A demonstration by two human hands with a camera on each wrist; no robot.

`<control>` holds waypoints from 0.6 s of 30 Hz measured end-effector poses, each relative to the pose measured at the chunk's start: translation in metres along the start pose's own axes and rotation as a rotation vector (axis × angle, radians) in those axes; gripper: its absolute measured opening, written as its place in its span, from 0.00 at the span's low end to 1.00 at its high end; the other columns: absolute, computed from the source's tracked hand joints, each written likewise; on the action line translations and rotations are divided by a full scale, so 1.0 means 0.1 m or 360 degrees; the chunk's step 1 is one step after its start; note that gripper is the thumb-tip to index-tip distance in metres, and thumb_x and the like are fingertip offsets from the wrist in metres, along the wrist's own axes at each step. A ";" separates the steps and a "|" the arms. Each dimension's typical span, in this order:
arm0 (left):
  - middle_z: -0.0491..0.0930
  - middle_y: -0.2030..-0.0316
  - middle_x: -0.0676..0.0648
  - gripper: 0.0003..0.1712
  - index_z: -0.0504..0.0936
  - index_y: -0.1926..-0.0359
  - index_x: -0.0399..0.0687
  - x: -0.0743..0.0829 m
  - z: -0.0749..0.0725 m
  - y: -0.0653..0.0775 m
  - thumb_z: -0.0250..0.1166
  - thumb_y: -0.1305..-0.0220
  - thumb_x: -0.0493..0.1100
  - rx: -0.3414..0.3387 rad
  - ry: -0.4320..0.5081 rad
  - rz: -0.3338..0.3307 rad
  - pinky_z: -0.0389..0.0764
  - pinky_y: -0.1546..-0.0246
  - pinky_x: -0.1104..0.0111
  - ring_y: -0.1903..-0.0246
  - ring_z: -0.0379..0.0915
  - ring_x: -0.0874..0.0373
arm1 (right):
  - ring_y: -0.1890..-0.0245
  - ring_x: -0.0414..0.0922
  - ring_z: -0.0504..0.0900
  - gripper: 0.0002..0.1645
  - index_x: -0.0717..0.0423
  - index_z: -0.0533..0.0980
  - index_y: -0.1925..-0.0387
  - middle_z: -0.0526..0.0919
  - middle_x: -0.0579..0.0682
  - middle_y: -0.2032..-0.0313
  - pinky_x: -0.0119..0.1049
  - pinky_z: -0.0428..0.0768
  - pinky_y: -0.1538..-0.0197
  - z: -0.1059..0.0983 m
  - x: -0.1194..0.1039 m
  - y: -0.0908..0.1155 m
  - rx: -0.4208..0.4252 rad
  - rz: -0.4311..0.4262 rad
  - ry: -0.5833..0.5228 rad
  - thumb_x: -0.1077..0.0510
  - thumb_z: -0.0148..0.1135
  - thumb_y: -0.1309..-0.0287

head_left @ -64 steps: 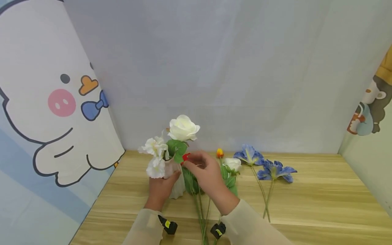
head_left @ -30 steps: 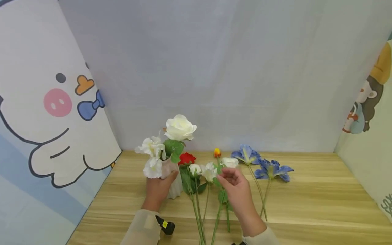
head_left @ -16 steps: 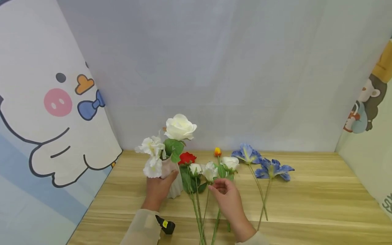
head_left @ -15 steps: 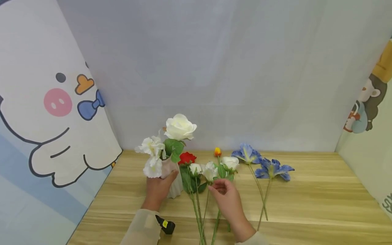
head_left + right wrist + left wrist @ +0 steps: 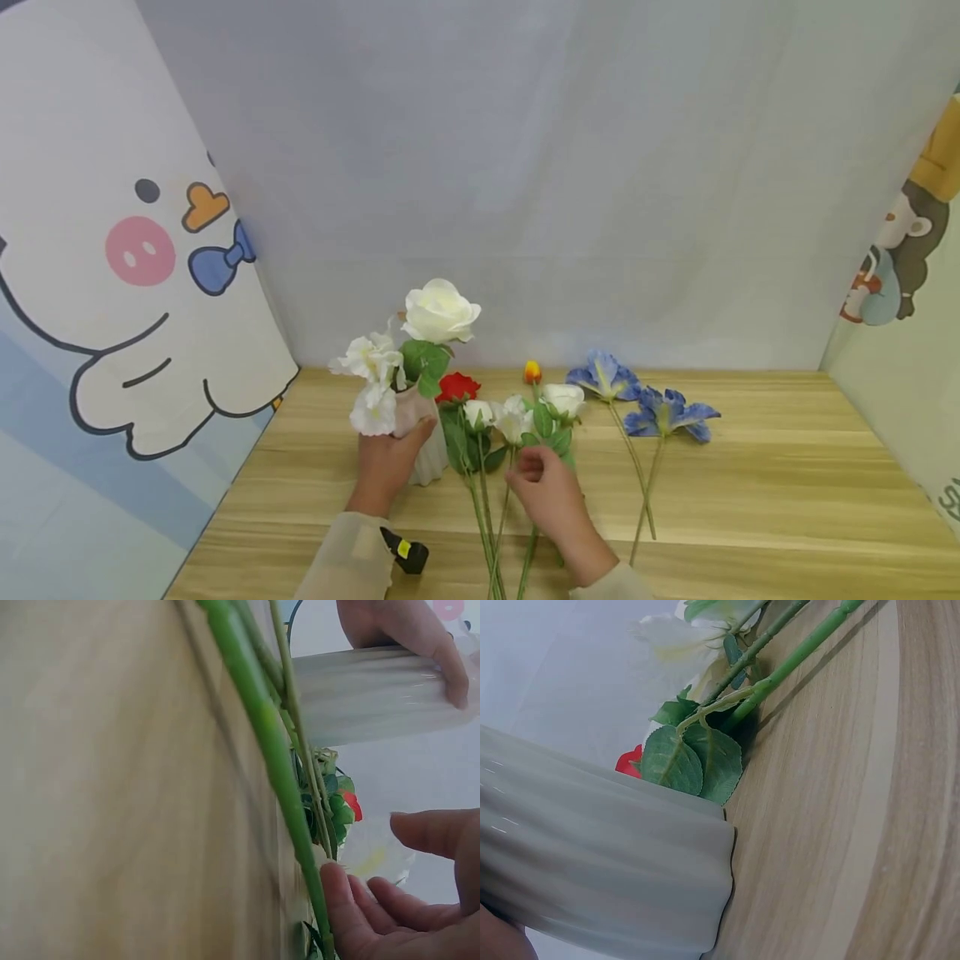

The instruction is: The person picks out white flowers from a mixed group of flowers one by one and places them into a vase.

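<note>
My left hand [image 5: 386, 467] grips a pale ribbed vase [image 5: 429, 454] that stands upright on the table; its fluted side [image 5: 622, 855] fills much of the left wrist view. A white rose [image 5: 441, 312] and a ruffled white flower [image 5: 372, 360] rise from its mouth. Over the loose stems to the right of the vase is my right hand [image 5: 551, 492]. In the right wrist view its thumb [image 5: 431, 831] stands apart from the loosely bent fingers, with nothing between them. Those fingertips are right beside a thick green stem [image 5: 281, 772].
A red flower [image 5: 458, 387], white blooms [image 5: 514, 419], another white rose [image 5: 564, 400] and an orange-yellow bud [image 5: 532, 372] lie on the wooden table [image 5: 772, 492]. Farther right are two blue flowers [image 5: 670, 415] with crossed stems. A grey curtain [image 5: 555, 183] hangs behind.
My right hand has moved from the red flower beside the vase to the right, then down and slightly left over the stems. My left hand keeps its grip on the vase.
</note>
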State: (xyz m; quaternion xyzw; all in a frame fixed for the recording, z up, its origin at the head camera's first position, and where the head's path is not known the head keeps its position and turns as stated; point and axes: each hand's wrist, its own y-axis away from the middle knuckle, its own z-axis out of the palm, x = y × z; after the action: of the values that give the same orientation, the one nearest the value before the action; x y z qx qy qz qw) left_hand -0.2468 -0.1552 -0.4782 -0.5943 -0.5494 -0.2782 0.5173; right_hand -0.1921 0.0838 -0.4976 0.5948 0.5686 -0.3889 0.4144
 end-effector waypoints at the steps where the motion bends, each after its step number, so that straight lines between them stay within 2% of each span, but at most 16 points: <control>1: 0.69 0.49 0.47 0.42 0.64 0.40 0.49 0.00 0.00 0.00 0.73 0.52 0.58 0.0003 -0.0002 0.0001 0.67 0.49 0.56 0.51 0.67 0.53 | 0.59 0.46 0.77 0.28 0.63 0.71 0.48 0.78 0.51 0.59 0.40 0.78 0.59 0.00 0.00 0.00 -0.0013 0.0015 0.0037 0.49 0.65 0.43; 4: 0.69 0.49 0.48 0.42 0.64 0.40 0.49 0.00 0.00 0.00 0.73 0.52 0.57 0.0014 0.0003 0.0005 0.67 0.49 0.56 0.51 0.68 0.53 | 0.60 0.45 0.78 0.28 0.64 0.72 0.48 0.78 0.50 0.60 0.41 0.78 0.61 0.01 -0.02 -0.01 -0.0043 0.0035 0.0164 0.49 0.64 0.43; 9: 0.69 0.49 0.47 0.41 0.64 0.40 0.49 0.01 0.01 0.01 0.73 0.51 0.56 0.0006 0.0009 -0.0024 0.67 0.48 0.55 0.51 0.67 0.53 | 0.69 0.42 0.79 0.28 0.65 0.72 0.48 0.79 0.52 0.61 0.41 0.78 0.65 0.02 -0.04 -0.03 -0.0111 0.0067 0.0298 0.49 0.63 0.42; 13: 0.70 0.50 0.47 0.39 0.66 0.42 0.48 0.03 0.01 0.02 0.73 0.51 0.56 0.0001 -0.0002 -0.0037 0.68 0.50 0.56 0.52 0.68 0.52 | 0.74 0.40 0.79 0.28 0.66 0.72 0.48 0.80 0.51 0.64 0.39 0.77 0.69 0.04 -0.05 -0.05 -0.0117 0.0080 0.0315 0.51 0.64 0.43; 18: 0.71 0.53 0.46 0.37 0.67 0.45 0.48 0.02 0.01 0.02 0.73 0.51 0.55 0.0005 0.0026 -0.0033 0.69 0.52 0.57 0.55 0.69 0.53 | 0.79 0.42 0.79 0.26 0.70 0.71 0.48 0.81 0.49 0.69 0.37 0.76 0.73 0.05 -0.05 -0.08 -0.0114 0.0098 0.0245 0.57 0.63 0.44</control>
State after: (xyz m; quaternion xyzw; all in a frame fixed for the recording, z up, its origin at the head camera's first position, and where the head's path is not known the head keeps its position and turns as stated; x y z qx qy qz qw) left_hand -0.2447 -0.1531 -0.4771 -0.5853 -0.5518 -0.2875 0.5198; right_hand -0.2002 0.0776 -0.4950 0.6249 0.5938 -0.3085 0.4022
